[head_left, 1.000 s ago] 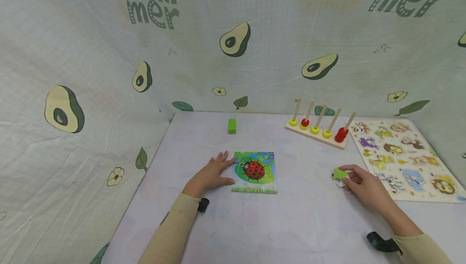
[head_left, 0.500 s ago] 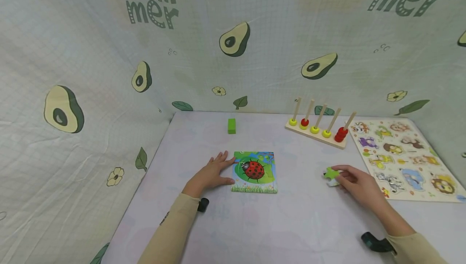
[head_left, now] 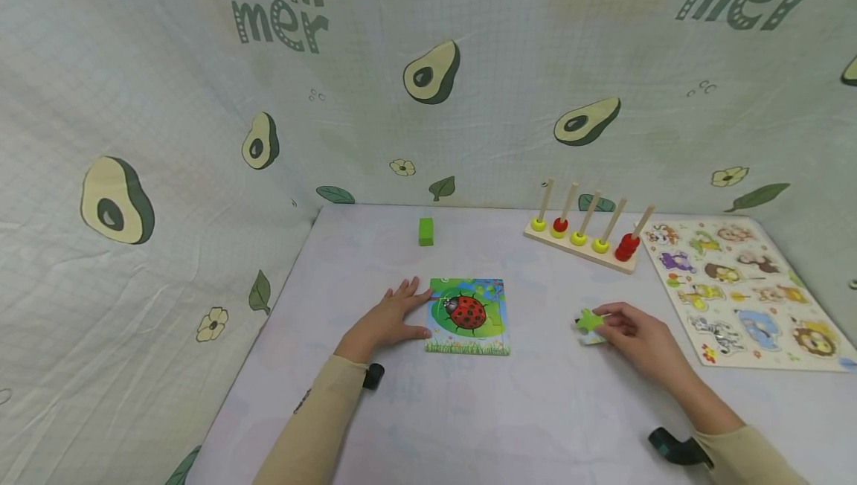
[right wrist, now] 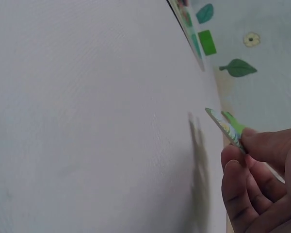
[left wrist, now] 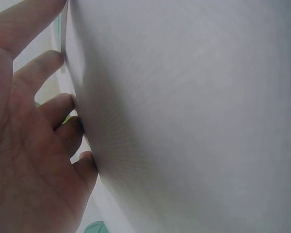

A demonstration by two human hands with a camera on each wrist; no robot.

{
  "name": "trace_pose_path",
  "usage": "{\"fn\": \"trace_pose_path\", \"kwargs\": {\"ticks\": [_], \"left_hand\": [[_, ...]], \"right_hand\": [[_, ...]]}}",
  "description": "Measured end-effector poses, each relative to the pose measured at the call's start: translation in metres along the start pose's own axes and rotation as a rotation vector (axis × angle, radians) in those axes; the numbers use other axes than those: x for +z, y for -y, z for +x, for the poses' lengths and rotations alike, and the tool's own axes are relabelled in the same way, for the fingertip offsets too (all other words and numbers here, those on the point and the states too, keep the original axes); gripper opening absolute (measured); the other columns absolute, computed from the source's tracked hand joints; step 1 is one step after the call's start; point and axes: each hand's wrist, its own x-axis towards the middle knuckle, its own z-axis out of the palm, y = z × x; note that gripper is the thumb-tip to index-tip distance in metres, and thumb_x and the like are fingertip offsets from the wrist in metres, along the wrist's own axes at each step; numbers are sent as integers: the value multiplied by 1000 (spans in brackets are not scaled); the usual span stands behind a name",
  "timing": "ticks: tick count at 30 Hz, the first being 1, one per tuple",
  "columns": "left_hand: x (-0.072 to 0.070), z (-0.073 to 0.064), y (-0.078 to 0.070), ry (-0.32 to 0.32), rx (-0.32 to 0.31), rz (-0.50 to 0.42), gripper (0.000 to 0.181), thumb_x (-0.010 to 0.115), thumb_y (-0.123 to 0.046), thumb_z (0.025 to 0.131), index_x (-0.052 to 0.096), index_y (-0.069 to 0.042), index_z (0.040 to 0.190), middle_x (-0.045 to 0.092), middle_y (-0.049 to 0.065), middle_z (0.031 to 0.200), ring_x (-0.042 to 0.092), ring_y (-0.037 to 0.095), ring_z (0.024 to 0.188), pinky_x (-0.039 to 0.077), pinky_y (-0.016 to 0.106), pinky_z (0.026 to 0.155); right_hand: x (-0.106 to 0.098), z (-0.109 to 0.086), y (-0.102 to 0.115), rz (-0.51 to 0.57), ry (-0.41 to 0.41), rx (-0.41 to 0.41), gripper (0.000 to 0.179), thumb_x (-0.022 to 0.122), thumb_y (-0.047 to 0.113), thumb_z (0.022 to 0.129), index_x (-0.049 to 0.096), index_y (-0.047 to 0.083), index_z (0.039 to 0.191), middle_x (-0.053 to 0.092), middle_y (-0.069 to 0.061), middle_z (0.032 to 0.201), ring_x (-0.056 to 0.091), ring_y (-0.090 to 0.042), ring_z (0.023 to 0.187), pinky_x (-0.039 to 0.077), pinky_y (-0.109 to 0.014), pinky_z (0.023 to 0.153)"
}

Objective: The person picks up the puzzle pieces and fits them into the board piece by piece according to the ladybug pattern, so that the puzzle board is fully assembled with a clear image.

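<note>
A square ladybug jigsaw puzzle (head_left: 466, 314) lies flat on the table, with a grass strip along its near edge. My left hand (head_left: 387, 321) rests at its left side with fingers spread, thumb and index fingertips right at the puzzle's edge. In the left wrist view, the fingertips (left wrist: 89, 162) meet the white tabletop. To the right of the puzzle, my right hand (head_left: 639, 340) pinches green and whitish jigsaw pieces (head_left: 589, 320) between thumb and fingers. The right wrist view shows a thin patterned piece (right wrist: 224, 127) with a green one (right wrist: 233, 121) behind it, held above the table.
A green block (head_left: 426, 232) stands behind the puzzle. A wooden peg stacker (head_left: 579, 245) with yellow and red beads is at the back right. An animal peg board (head_left: 750, 295) lies at the far right. A printed cloth (head_left: 502, 143) hangs behind the table.
My right hand has moved left with the jigsaw pieces, away from the animal board and closer to the ladybug puzzle. My left hand has stayed in place.
</note>
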Motion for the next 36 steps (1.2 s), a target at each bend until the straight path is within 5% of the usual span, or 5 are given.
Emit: {"fn": "trace_pose_path", "kwargs": {"ticks": [8,16,36], "left_hand": [[1,0,1,0,9,3,85,78,-46,87,38,-24,159,15,8,169,5,27,157,5,49,126],[-1,1,0,2,-2,7,85,78,-46,88,38,-24,159,14,8,169,5,27,157,5,48,126],[1,2,1,13,-20,10,85,77,-48,87,37,-27,159,13,5,170,3,24,157,3,47,127]], "right_hand": [[10,3,8,40,50,-30,31,71,13,97,65,6,126,69,-6,98,63,-7,75,56,-23,62],[19,7,13,15,17,-108,26,73,16,96,68,12,120,69,1,96,64,-3,83,55,-19,71],[52,18,38,106,77,-129,24,76,9,92,67,11,114,68,2,90,64,-7,80,56,-21,70]]}}
